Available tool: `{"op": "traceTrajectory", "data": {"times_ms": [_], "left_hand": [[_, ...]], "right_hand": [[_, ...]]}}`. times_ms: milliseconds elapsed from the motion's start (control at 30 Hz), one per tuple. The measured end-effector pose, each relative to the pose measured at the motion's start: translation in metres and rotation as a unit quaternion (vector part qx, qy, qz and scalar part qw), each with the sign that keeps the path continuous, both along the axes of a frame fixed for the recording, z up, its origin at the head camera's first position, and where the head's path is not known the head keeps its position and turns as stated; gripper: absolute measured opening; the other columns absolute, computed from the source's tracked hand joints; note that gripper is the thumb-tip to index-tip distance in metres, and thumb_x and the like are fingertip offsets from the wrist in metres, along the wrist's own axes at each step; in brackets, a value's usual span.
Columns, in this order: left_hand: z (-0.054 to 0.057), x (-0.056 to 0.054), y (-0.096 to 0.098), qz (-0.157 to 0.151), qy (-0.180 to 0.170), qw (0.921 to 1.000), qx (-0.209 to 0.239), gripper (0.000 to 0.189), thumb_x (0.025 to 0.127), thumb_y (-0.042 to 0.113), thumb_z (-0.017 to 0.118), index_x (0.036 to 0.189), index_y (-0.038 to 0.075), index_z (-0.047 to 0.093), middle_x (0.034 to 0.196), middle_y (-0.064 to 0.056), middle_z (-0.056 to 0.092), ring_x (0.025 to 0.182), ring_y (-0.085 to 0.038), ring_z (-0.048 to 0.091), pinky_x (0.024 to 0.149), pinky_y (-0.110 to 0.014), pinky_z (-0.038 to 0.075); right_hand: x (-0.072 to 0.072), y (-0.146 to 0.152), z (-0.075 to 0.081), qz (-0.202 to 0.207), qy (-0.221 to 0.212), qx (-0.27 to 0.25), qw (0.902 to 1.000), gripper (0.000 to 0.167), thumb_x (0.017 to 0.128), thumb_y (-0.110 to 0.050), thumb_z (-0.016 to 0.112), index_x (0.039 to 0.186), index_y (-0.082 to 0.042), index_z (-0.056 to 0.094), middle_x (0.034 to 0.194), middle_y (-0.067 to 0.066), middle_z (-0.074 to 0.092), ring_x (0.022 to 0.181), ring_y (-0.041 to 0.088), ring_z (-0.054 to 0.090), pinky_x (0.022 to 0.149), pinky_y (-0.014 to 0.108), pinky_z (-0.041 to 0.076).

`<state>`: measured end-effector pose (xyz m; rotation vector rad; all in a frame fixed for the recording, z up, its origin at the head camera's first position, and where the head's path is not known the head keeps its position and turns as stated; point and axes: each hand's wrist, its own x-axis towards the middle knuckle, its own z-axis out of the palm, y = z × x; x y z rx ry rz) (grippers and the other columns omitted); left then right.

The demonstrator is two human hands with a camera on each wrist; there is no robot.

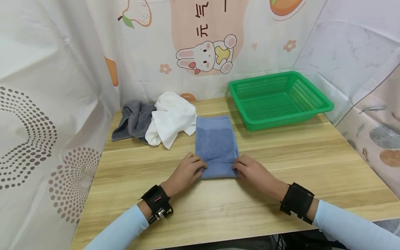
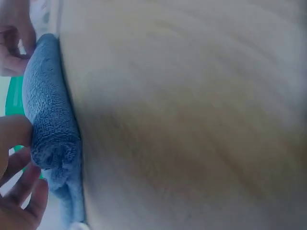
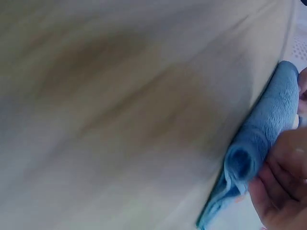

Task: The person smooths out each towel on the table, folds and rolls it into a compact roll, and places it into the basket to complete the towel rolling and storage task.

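A blue towel [image 1: 215, 144] lies lengthwise on the table, its near end rolled up into a thick tube. At the left end of that roll, my left hand [image 1: 186, 171] grips it between thumb and fingers. My right hand [image 1: 257, 175] holds the opposite end in the same way. In the left wrist view, the rolled towel [image 2: 50, 96] shows its coiled end beside the left fingers [image 2: 21, 184]. The right wrist view shows a hollow in the other end of the roll [image 3: 261, 127], with the right fingers [image 3: 276, 191] against it.
A crumpled white towel [image 1: 175, 116] lies behind and left of the blue one, overlapping a dark grey towel [image 1: 135, 119]. At the back right stands a green plastic basket [image 1: 289, 119]. Printed curtains [image 1: 143, 45] hang behind the wooden table [image 1: 290, 152].
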<state>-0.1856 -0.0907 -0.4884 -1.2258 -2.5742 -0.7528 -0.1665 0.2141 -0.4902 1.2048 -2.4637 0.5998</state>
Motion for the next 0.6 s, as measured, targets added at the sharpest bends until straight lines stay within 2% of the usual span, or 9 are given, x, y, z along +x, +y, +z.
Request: {"op": "traceTrajectory", "data": {"times_ms": [67,167,300,367,433,500,533,600], "left_hand": [[0.001,0.001,-0.001,-0.012,0.02,0.9995,-0.02,0.015,0.094,0.007,0.071,0.108,0.011,0.075,0.108,-0.001,0.069,0.097,-0.018,0.055,0.084,-0.033,0.048],[0.003,0.004,-0.003,-0.019,0.019,0.9982,-0.054,0.027,0.091,0.022,0.08,0.115,0.011,0.074,0.112,0.0,0.067,0.102,-0.018,0.054,0.086,-0.035,0.047],[0.003,0.006,-0.006,-0.025,0.022,0.9961,-0.082,0.043,0.086,0.027,0.086,0.122,0.009,0.071,0.117,-0.001,0.066,0.107,-0.018,0.056,0.087,-0.036,0.047],[0.002,0.006,-0.006,-0.031,0.033,0.9955,-0.083,0.041,0.088,0.021,0.084,0.124,0.006,0.07,0.117,-0.003,0.067,0.107,-0.02,0.059,0.089,-0.037,0.048],[0.001,0.005,-0.006,-0.036,0.033,0.9961,-0.073,0.037,0.09,0.016,0.08,0.123,0.003,0.07,0.116,-0.006,0.068,0.107,-0.021,0.061,0.091,-0.037,0.05],[0.001,0.004,-0.007,-0.034,0.015,0.9975,-0.06,0.035,0.091,0.015,0.077,0.123,0.001,0.07,0.116,-0.008,0.069,0.106,-0.021,0.063,0.092,-0.036,0.052],[0.001,0.003,-0.007,-0.031,-0.002,0.9981,-0.053,0.034,0.092,0.015,0.076,0.123,0.001,0.07,0.115,-0.008,0.07,0.105,-0.02,0.064,0.092,-0.035,0.053],[0.002,0.002,-0.01,-0.021,-0.066,0.9971,-0.031,0.032,0.095,0.016,0.073,0.124,0.004,0.07,0.112,-0.004,0.071,0.097,-0.016,0.065,0.086,-0.032,0.054]], "right_hand": [[0.003,0.002,0.002,0.008,0.01,0.02,0.9997,0.028,0.08,-0.001,0.081,0.106,0.002,0.07,0.103,0.006,0.061,0.095,0.02,0.059,0.079,0.034,0.054],[0.006,0.005,0.004,0.01,0.021,0.061,0.9979,0.041,0.081,-0.014,0.087,0.114,0.003,0.069,0.111,0.009,0.062,0.102,0.023,0.06,0.086,0.037,0.054],[0.007,0.008,0.004,0.018,0.045,0.097,0.9941,0.042,0.083,-0.007,0.085,0.118,0.006,0.067,0.115,0.014,0.062,0.105,0.026,0.06,0.089,0.037,0.053],[0.005,0.008,0.004,0.017,0.06,0.103,0.9927,0.038,0.083,-0.002,0.083,0.116,0.008,0.067,0.112,0.015,0.064,0.102,0.026,0.062,0.087,0.037,0.054],[0.002,0.008,0.005,0.014,0.058,0.096,0.9936,0.036,0.081,0.0,0.081,0.113,0.01,0.068,0.107,0.015,0.066,0.096,0.026,0.064,0.083,0.036,0.056],[-0.002,0.008,0.006,0.01,0.025,0.084,0.9961,0.033,0.081,0.001,0.078,0.112,0.009,0.069,0.104,0.014,0.068,0.092,0.025,0.065,0.08,0.035,0.057],[-0.004,0.008,0.007,0.006,-0.006,0.072,0.9974,0.032,0.082,0.0,0.077,0.112,0.009,0.07,0.103,0.013,0.07,0.091,0.023,0.066,0.079,0.034,0.058],[-0.009,0.009,0.01,-0.006,-0.095,0.042,0.9945,0.028,0.086,-0.001,0.073,0.113,0.006,0.071,0.102,0.01,0.072,0.085,0.018,0.066,0.074,0.033,0.057]]}}
